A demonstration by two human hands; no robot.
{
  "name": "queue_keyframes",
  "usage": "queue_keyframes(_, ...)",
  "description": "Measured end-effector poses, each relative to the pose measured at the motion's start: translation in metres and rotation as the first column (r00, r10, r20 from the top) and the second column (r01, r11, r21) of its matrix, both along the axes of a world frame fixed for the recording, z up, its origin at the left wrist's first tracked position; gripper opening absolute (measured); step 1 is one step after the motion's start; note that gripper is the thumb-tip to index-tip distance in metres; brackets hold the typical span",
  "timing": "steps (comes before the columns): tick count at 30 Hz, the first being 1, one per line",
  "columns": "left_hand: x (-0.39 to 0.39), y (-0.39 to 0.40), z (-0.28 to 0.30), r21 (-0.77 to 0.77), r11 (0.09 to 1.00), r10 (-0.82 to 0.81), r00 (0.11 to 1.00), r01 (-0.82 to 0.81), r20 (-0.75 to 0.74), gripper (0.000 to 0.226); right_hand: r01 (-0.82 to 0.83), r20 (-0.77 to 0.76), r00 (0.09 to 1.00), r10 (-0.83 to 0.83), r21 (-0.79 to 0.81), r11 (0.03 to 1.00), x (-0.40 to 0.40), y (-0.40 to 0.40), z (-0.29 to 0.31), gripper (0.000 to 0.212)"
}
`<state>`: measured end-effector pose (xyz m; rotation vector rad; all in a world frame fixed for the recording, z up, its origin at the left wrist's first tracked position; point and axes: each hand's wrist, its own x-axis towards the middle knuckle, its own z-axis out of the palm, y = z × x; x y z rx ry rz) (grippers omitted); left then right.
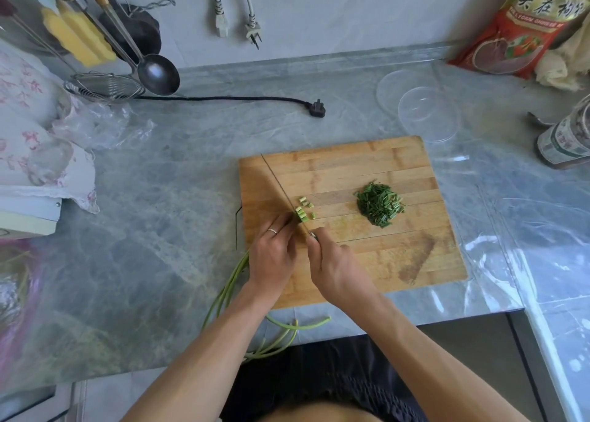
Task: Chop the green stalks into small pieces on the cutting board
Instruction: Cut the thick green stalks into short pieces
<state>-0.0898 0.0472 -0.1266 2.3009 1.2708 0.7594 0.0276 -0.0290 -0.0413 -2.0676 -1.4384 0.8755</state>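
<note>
The wooden cutting board (376,172) lay on the grey marbled worktop (178,179). The left hand (273,254), fingers curled, pressed the bundle of green stalks (223,290) down at the board's near-left edge, their long ends trailing off onto the worktop. The right hand (335,267) gripped the handle of a knife (281,190), its blade set beside the left fingertips. A few cut pieces (305,211) lay just right of the blade; a heap of finer chopped greens (380,204) sat further right.
</note>
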Motion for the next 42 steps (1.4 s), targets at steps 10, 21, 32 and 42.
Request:
queue_keyframes(10, 0.001, 0.0, 0.0, 0.03, 0.999, -0.014, 1.0, 0.013, 0.026, 0.039, 0.025, -0.013, 1.0, -0.025, 0.005, 1.0, -0.002, 0.02, -0.011, 0.033)
queue_keyframes(21, 0.0, -0.001, 0.003, -0.07, 0.996, 0.052, 0.998, -0.049, 0.044, 0.044, 0.024, -0.038, 0.999, -0.024, -0.006, 1.0, 0.004, -0.02, -0.006, 0.038)
queue_keyframes(32, -0.006, 0.001, 0.018, 0.031, 1.0, 0.003, 1.0, -0.003, -0.013, 0.029, 0.042, -0.127, 0.991, -0.045, -0.028, 0.999, 0.006, 0.021, 0.002, 0.029)
queue_keyframes(42, -0.016, 0.005, 0.011, 0.129, 0.991, -0.024, 0.998, 0.031, -0.052, 0.03, 0.028, -0.097, 0.995, -0.023, 0.053, 0.998, -0.012, -0.009, 0.021, 0.031)
